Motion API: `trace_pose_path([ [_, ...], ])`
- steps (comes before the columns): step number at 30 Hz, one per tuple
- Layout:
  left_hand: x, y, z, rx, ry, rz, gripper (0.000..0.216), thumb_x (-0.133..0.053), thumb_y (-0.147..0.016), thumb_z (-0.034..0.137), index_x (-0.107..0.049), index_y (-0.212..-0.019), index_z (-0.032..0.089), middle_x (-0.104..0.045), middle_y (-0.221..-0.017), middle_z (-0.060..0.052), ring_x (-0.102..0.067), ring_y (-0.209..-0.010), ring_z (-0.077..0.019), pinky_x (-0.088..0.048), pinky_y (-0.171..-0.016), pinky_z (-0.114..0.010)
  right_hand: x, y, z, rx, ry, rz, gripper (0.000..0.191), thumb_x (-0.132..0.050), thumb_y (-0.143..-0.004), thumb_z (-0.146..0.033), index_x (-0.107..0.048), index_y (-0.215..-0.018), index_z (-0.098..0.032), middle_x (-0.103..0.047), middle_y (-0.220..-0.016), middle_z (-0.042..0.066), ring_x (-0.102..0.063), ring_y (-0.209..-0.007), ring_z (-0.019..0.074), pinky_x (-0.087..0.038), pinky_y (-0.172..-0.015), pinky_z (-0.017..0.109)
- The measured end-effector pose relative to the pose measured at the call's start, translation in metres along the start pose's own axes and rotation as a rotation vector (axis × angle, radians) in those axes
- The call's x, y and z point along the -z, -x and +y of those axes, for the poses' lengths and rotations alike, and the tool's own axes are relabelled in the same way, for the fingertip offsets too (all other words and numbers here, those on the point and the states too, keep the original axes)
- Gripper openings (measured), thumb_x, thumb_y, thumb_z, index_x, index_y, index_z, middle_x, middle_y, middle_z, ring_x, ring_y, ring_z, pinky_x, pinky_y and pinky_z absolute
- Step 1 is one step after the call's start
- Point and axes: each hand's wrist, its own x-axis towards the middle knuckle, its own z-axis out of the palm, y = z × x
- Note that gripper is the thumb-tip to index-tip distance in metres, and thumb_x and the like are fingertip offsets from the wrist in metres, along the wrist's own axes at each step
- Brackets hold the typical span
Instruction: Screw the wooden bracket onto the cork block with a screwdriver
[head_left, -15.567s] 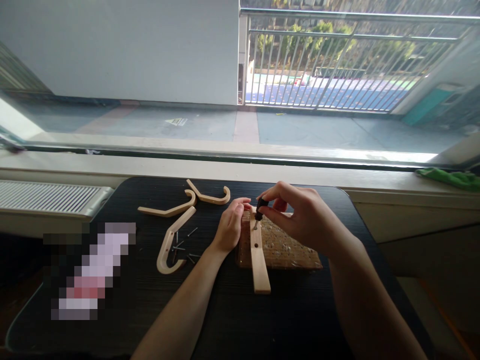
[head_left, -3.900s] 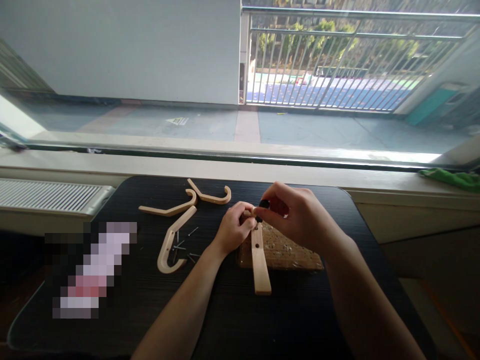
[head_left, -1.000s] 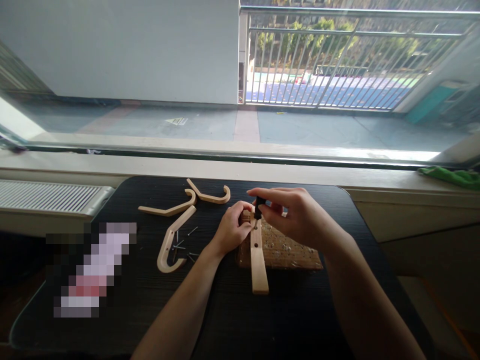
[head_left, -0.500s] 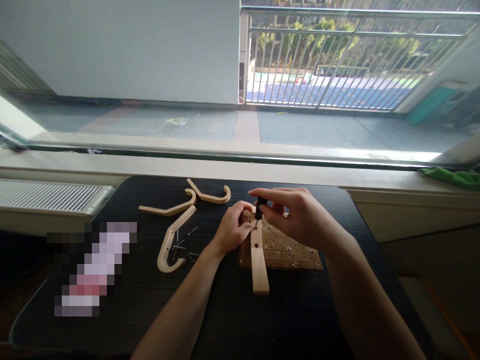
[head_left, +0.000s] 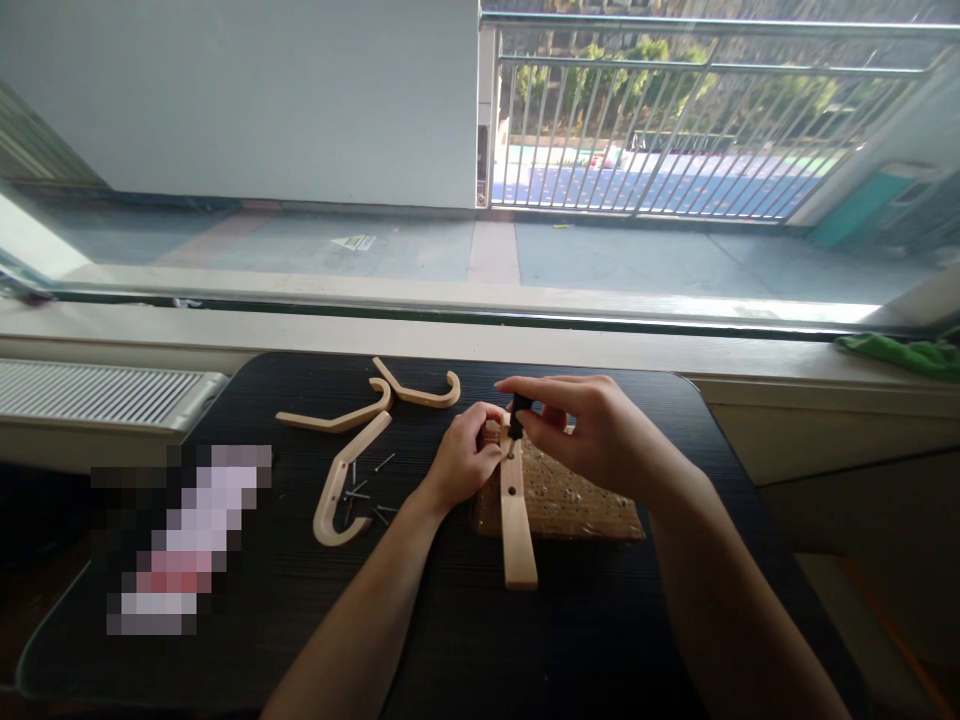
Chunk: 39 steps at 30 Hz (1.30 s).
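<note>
A light wooden hook (head_left: 518,530) lies across a brown, hole-pocked board (head_left: 581,495), its flat end reaching past the near edge. My right hand (head_left: 592,420) grips the dark handle of a short screwdriver (head_left: 517,415), which stands nearly upright with its tip at the upper hole of the hook. My left hand (head_left: 469,450) closes its thumb and fingers on the hook's far part from the left. The hook's far end is largely hidden behind my hands. One lower hole in the hook shows uncovered.
Three more wooden hooks lie left of the board, one of them (head_left: 330,490) beside several loose screws (head_left: 358,493). A blurred, pixelated item (head_left: 191,540) is on the left of the black table (head_left: 600,640). Beyond stand a windowsill (head_left: 420,338), a radiator (head_left: 105,390) and a green cloth (head_left: 904,357).
</note>
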Motion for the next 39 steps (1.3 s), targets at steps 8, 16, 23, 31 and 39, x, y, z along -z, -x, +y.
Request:
trace_pose_path([
  [8,0.001,0.0001,0.0023,0.017,0.012,0.0,0.012,-0.052,-0.072,0.02,-0.055,-0.083,0.018,-0.058,-0.081,-0.001,-0.052,-0.08,-0.018,-0.041,-0.073,-0.029,-0.0003,0.0,0.0006,0.002,0.005,0.003,0.031,-0.059,-0.086,-0.016,-0.072,-0.114,-0.015,-0.065,-0.069,-0.001,-0.052,-0.057,0.0081,-0.04,-0.059,0.02],
  [16,0.0004,-0.0014,0.0007,-0.049,-0.036,-0.019,0.01,-0.052,-0.073,0.02,-0.054,-0.083,0.019,-0.058,-0.083,-0.001,-0.051,-0.081,-0.0182,-0.04,-0.078,-0.031,-0.0004,-0.0005,0.0002,-0.012,0.008,-0.001,0.033,-0.058,-0.086,-0.015,-0.072,-0.116,-0.013,-0.07,-0.074,0.002,-0.056,-0.06,0.0095,-0.041,-0.06,0.021],
  [23,0.0006,-0.0014,0.0014,-0.063,-0.046,-0.015,0.012,-0.051,-0.074,0.019,-0.055,-0.085,0.019,-0.057,-0.083,-0.001,-0.051,-0.08,-0.0179,-0.04,-0.077,-0.031,-0.0001,-0.0009,-0.0007,-0.024,-0.003,-0.012,0.035,-0.057,-0.086,-0.015,-0.072,-0.117,-0.013,-0.072,-0.078,0.003,-0.058,-0.062,0.0101,-0.042,-0.06,0.021],
  [31,0.0007,-0.0022,-0.001,-0.081,-0.039,-0.032,0.015,-0.05,-0.075,0.018,-0.058,-0.087,0.019,-0.058,-0.086,-0.002,-0.051,-0.081,-0.018,-0.042,-0.08,-0.031,-0.0002,0.0003,-0.0007,-0.026,0.009,-0.017,0.038,-0.057,-0.087,-0.015,-0.069,-0.122,-0.014,-0.073,-0.081,0.004,-0.058,-0.063,0.0107,-0.043,-0.061,0.023],
  [39,0.0006,-0.0023,0.0002,-0.071,-0.073,-0.024,0.015,-0.051,-0.075,0.018,-0.06,-0.088,0.018,-0.06,-0.087,-0.002,-0.053,-0.083,-0.0185,-0.044,-0.081,-0.031,0.002,0.0002,-0.0012,-0.033,0.013,-0.022,0.037,-0.057,-0.087,-0.016,-0.07,-0.121,-0.013,-0.073,-0.079,0.004,-0.057,-0.061,0.0106,-0.042,-0.06,0.023],
])
